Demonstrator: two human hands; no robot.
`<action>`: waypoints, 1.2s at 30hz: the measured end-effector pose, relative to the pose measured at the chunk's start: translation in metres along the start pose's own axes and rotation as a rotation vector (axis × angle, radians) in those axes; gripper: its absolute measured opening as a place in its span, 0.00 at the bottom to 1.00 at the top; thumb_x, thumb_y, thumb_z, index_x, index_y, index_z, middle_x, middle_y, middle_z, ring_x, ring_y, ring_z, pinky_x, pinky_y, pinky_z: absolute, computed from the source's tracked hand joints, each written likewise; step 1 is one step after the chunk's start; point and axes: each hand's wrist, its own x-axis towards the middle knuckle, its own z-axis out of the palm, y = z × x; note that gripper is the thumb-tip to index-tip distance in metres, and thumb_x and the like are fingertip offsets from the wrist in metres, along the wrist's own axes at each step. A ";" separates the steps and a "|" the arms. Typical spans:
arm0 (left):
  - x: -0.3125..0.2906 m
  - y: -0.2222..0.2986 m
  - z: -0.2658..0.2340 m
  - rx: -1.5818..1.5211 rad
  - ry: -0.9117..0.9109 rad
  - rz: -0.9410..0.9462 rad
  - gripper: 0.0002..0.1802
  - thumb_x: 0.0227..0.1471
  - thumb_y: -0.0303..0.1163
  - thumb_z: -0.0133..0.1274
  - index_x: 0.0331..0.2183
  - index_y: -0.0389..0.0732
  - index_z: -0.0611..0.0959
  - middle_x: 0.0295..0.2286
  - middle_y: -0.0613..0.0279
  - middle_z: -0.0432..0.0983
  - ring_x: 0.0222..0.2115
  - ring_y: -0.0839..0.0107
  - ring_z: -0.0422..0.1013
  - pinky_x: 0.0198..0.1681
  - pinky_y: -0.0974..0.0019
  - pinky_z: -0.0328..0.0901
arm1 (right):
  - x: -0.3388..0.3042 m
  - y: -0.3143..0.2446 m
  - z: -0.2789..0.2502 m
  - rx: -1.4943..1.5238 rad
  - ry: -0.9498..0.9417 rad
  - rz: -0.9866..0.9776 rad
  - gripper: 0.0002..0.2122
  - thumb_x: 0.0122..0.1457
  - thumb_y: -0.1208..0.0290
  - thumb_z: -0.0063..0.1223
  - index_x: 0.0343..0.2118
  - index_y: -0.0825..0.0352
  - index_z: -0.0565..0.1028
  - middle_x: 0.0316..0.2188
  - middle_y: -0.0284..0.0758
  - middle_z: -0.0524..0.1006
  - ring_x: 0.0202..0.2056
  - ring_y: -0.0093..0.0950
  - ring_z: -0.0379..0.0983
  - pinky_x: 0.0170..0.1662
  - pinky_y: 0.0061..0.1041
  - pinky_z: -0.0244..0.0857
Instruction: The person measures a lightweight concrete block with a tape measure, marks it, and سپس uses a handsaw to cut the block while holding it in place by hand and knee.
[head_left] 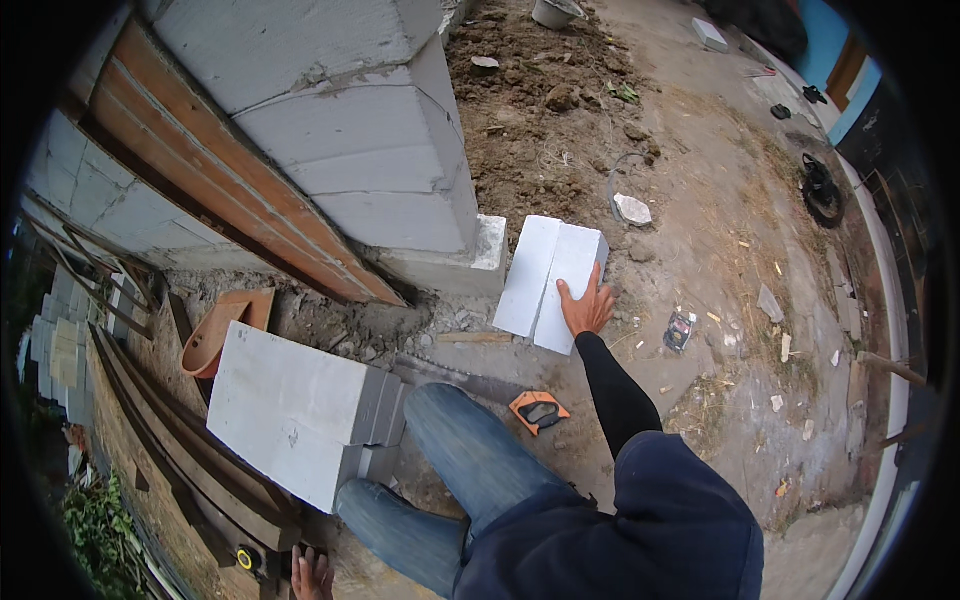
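My right hand (590,303) rests on the right edge of a pale lightweight block (537,275), thumb on its top and fingers spread. A straight line splits that block's top lengthwise into two parts lying side by side. At the lower edge, my left hand (311,575) shows only its fingers, slightly apart, with nothing visible in them. It is beside the ends of wooden planks (265,528) and a yellow-and-black tape measure (247,558). Between my knees and the split block lies a handsaw (538,411) with an orange-and-black handle.
Stacked pale blocks (300,400) stand left of my knees. Behind them are an orange trowel-like scoop or pan (215,335) and a block wall (350,140) with a wooden frame (200,150). Loose soil (530,110) lies ahead; a crumpled packet (679,330) lies right.
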 end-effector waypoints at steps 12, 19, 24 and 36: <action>0.071 -0.010 -0.008 -0.384 0.025 -0.258 0.32 0.68 0.33 0.49 0.69 0.42 0.62 0.62 0.52 0.68 0.57 0.54 0.70 0.55 0.50 0.69 | 0.008 0.023 0.029 0.297 0.062 -0.081 0.47 0.56 0.57 0.67 0.74 0.52 0.48 0.64 0.52 0.59 0.62 0.54 0.61 0.61 0.50 0.62; 0.145 0.012 0.042 -0.482 -0.019 -0.105 0.31 0.68 0.41 0.50 0.68 0.44 0.66 0.64 0.51 0.64 0.61 0.50 0.66 0.59 0.49 0.65 | 0.002 0.028 0.015 0.355 -0.012 -0.060 0.49 0.55 0.55 0.68 0.73 0.59 0.48 0.63 0.55 0.61 0.63 0.55 0.61 0.63 0.49 0.61; 0.135 -0.044 0.049 -0.381 0.174 -0.108 0.41 0.62 0.44 0.59 0.66 0.30 0.64 0.61 0.45 0.67 0.59 0.57 0.68 0.60 0.59 0.63 | -0.051 0.024 0.008 0.352 -0.021 -0.171 0.47 0.58 0.56 0.65 0.72 0.67 0.48 0.64 0.59 0.60 0.65 0.56 0.57 0.66 0.48 0.55; 0.067 -0.115 0.083 -0.634 0.442 -0.434 0.54 0.56 0.60 0.60 0.70 0.38 0.59 0.65 0.46 0.63 0.63 0.49 0.62 0.63 0.47 0.57 | -0.184 -0.115 -0.023 0.433 -0.510 -0.721 0.35 0.65 0.56 0.59 0.68 0.71 0.60 0.63 0.54 0.64 0.65 0.50 0.60 0.68 0.42 0.53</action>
